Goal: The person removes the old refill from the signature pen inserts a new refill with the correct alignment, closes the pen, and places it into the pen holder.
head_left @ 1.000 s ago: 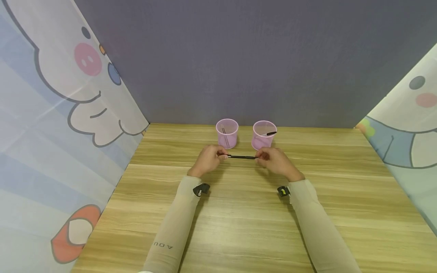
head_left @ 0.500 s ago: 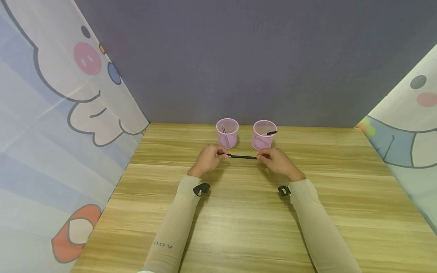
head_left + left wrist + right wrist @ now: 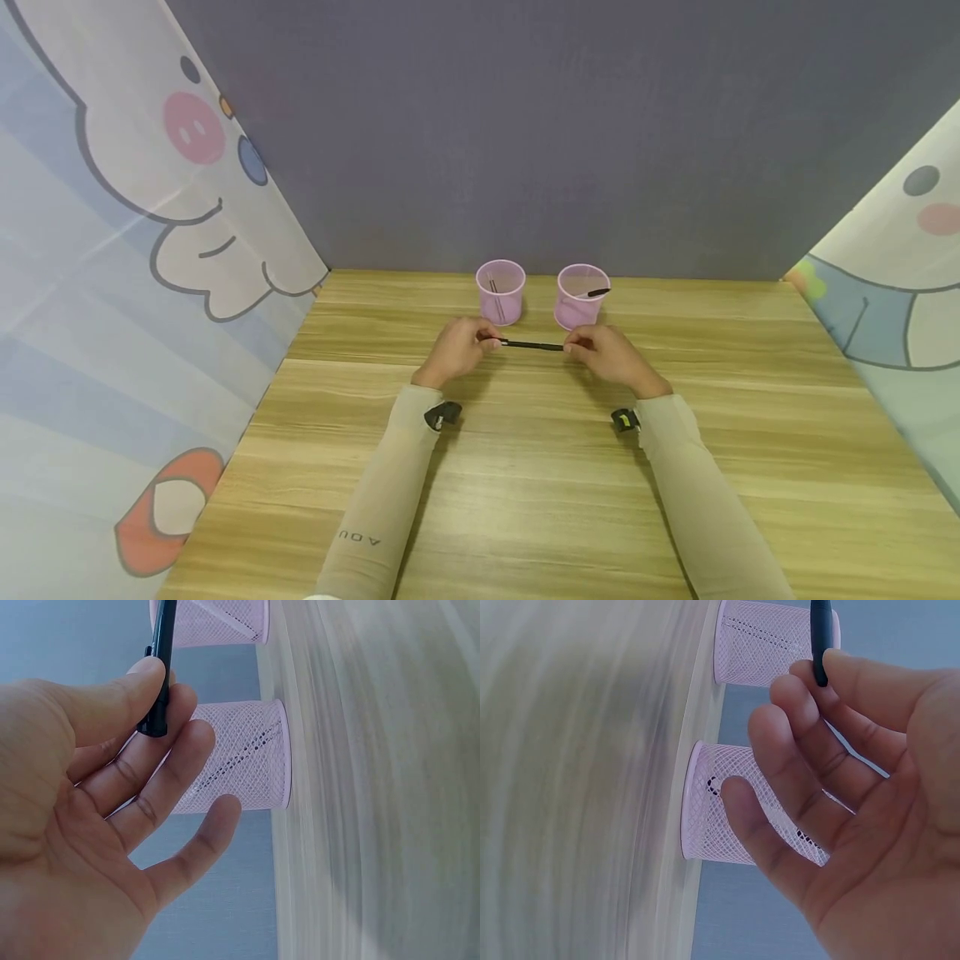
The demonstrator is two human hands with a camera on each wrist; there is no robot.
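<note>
Level above the table, a slim black pen (image 3: 532, 344) is stretched between my two hands. My left hand (image 3: 459, 350) pinches its left end between thumb and index finger; a clip shows beside the thumb in the left wrist view. At the other end, my right hand (image 3: 609, 357) pinches the pen's dark tapered end (image 3: 821, 645) with thumb and fingertips. The remaining fingers of both hands are loosely bent and spread. Just beyond the hands stand two pink mesh pen holders: a left holder (image 3: 512, 310) and a right holder (image 3: 572, 315).
Thin dark-and-clear sticks (image 3: 495, 298) lean inside the left holder. A pen with a black end (image 3: 597, 292) sticks out over the right holder's rim. The wood-grain table (image 3: 525, 500) meets a grey wall (image 3: 540, 133) behind the holders. Cartoon-printed curtains (image 3: 90, 333) flank the table.
My right hand has shifted very slightly to the right along the pen's end. The left hand, pen and both holders look practically still.
</note>
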